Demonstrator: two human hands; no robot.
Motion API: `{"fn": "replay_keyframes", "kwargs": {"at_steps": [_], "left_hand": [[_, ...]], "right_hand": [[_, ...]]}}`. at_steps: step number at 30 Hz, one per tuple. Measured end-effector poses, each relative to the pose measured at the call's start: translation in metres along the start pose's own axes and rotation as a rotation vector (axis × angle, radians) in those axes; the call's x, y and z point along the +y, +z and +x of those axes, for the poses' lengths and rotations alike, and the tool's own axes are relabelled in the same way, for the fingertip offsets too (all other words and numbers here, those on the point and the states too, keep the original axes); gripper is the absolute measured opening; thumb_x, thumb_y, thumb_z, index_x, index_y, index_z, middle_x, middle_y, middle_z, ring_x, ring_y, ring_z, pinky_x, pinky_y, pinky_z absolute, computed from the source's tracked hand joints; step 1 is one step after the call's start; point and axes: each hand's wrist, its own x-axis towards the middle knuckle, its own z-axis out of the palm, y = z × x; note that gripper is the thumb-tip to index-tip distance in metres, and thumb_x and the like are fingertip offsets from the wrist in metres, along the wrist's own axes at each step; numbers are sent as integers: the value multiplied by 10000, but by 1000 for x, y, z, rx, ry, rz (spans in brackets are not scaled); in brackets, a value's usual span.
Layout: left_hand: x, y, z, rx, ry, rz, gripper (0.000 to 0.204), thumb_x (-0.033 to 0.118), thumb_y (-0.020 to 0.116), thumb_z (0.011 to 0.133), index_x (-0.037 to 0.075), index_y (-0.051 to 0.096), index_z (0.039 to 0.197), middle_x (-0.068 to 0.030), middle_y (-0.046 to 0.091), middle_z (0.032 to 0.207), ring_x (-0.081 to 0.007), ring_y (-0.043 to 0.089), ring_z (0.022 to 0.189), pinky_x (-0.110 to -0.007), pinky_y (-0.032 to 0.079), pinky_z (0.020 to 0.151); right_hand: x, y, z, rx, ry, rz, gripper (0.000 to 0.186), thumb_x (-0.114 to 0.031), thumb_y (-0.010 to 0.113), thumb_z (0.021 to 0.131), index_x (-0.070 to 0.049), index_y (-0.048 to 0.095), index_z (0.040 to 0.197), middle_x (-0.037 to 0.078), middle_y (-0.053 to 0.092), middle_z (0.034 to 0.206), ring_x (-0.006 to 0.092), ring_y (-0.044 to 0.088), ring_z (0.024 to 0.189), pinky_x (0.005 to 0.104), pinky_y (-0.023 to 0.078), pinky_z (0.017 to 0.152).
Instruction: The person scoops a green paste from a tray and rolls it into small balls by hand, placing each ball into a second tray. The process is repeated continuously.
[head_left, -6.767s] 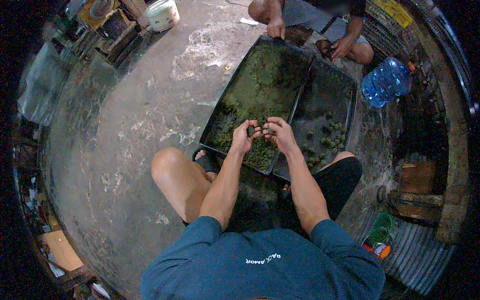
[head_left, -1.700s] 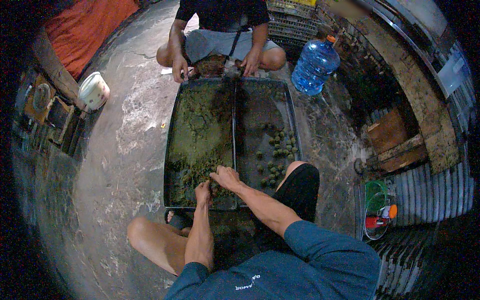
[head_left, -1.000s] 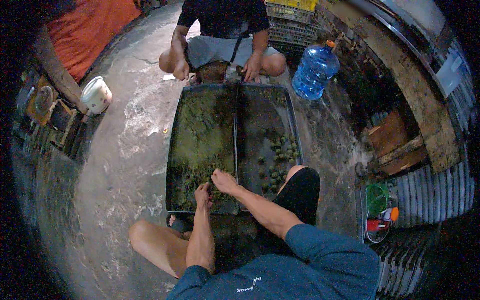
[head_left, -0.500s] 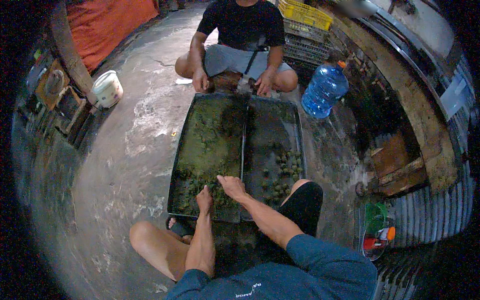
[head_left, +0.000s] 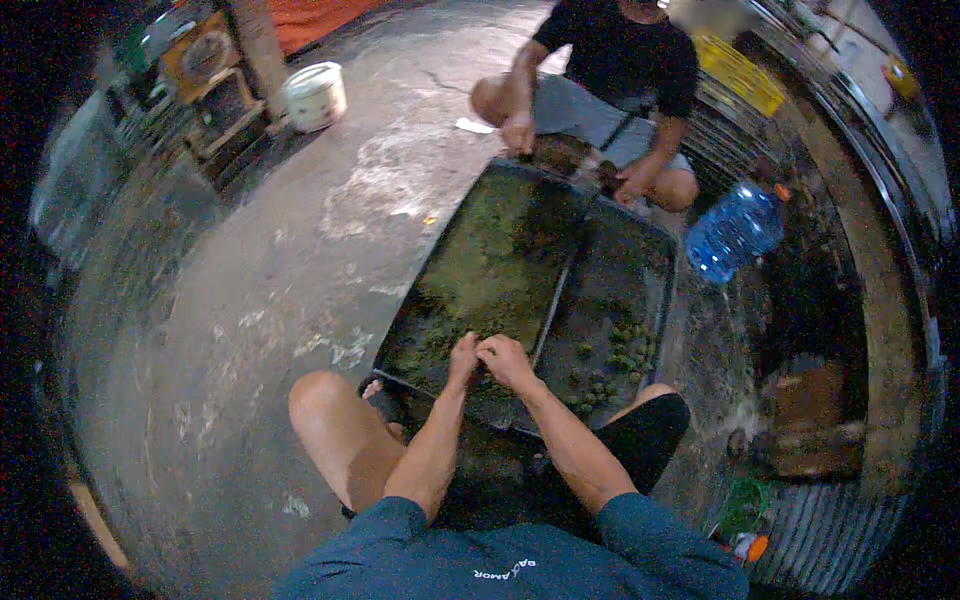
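My left hand and my right hand meet above the near part of the left dark tray. The fingers of each are drawn in and pressed together; whatever they pinch is too small and blurred to make out. Crumbly green-brown material covers much of this tray, with darker clumps close to my hands. Directly alongside lies the right dark tray, where several small, rough green balls are gathered toward its near right side.
Across the trays sits a person in a black top, hands near the far rims. A blue water jug lies at the right, yellow crates behind it. A white bucket stands far left. My knees flank the trays' near end.
The whole view has turned, so trays and person appear shifted right and tilted. My hands, a little apart before, have come together with fingers meeting.
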Motion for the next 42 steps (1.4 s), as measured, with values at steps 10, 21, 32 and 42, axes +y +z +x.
{"fn": "replay_keyframes", "kwargs": {"at_steps": [10, 21, 32, 42], "left_hand": [[77, -11, -34, 229, -56, 252, 489, 414, 452, 880, 13, 656, 687, -152, 606, 615, -262, 599, 607, -376, 451, 615], [64, -26, -14, 172, -116, 41, 268, 248, 579, 855, -17, 554, 827, -84, 587, 684, -173, 495, 465, -309, 412, 401], [89, -11, -25, 82, -261, -131, 494, 398, 472, 896, 56, 513, 541, -49, 448, 469, -152, 396, 395, -312, 296, 387], [74, -19, -23, -21, -496, -473, 391, 410, 526, 870, 98, 523, 634, -11, 482, 543, -117, 420, 411, -245, 271, 345]], "right_hand": [[-9, -20, -5, 258, 316, 58, 327, -301, 525, 857, -5, 619, 756, 140, 600, 704, 304, 586, 696, 385, 454, 652], [13, -27, -6, 209, 588, 922, 200, -303, 469, 919, -118, 540, 892, 25, 566, 693, 179, 576, 602, 284, 431, 495], [43, -23, -3, 203, 682, 475, 250, -304, 501, 890, -61, 499, 836, 30, 518, 700, 121, 511, 591, 261, 384, 499], [35, -18, -8, 75, 535, 129, 203, -197, 606, 808, 1, 576, 843, 105, 611, 739, 186, 583, 618, 327, 458, 596]]}}
